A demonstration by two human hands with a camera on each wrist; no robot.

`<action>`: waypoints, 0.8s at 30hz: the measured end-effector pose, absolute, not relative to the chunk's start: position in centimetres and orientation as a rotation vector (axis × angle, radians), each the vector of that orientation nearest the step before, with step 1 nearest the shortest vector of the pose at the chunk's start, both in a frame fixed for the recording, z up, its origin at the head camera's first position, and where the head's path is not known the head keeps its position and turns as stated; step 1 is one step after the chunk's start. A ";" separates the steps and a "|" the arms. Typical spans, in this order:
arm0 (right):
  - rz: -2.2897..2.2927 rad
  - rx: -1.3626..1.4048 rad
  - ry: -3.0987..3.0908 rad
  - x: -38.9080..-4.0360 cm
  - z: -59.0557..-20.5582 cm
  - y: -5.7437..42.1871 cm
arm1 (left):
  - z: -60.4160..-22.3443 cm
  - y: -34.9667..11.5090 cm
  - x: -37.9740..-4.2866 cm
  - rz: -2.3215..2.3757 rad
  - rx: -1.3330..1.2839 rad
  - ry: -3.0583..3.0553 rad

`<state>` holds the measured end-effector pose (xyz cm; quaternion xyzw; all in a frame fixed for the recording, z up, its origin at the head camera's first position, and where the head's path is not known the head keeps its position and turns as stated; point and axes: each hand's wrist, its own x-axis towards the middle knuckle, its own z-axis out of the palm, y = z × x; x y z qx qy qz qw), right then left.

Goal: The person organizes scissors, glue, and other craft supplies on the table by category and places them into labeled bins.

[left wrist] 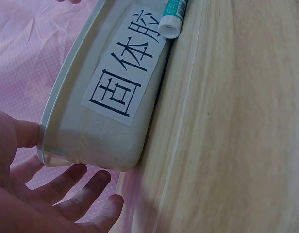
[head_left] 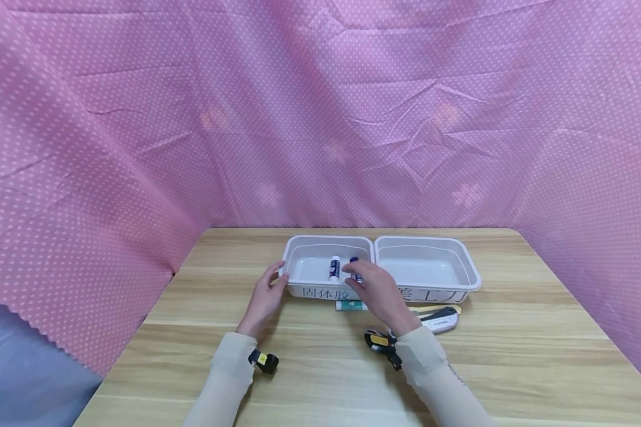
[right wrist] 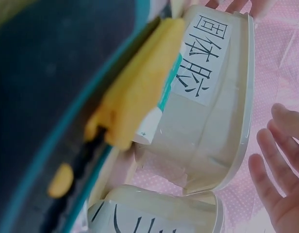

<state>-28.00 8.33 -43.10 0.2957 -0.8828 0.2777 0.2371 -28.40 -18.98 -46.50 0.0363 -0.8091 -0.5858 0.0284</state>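
My left hand (head_left: pixel 265 301) is at the left end of the left white bin (head_left: pixel 328 239). Its thumb touches the rim, and its spread, relaxed fingers lie by the end wall (left wrist: pixel 103 158). My right hand (head_left: pixel 380 292) hovers over this bin's front right part, fingers loosely spread. In the right wrist view, the right hand (right wrist: pixel 285 170) shows nothing held. Inside the bin lies a purple glue stick (head_left: pixel 334 268) with a white end. A second dark purple glue stick (head_left: pixel 355 261) is partly hidden behind the right fingers; I cannot tell whether they touch it.
A second white bin (head_left: pixel 424 239) stands against the first on the right; both carry labels. In front lie a green glue stick (head_left: pixel 351 306), a yellow utility knife (head_left: pixel 451 309) and a white-and-black utility knife (head_left: pixel 442 323). A blurred yellow object (right wrist: pixel 140 87) blocks part of the right wrist view.
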 end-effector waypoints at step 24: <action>0.615 1.055 -2.710 -26.1 -42.4 7.4 | -46.7 -19.2 -28.3 -1.778 0.064 -2.484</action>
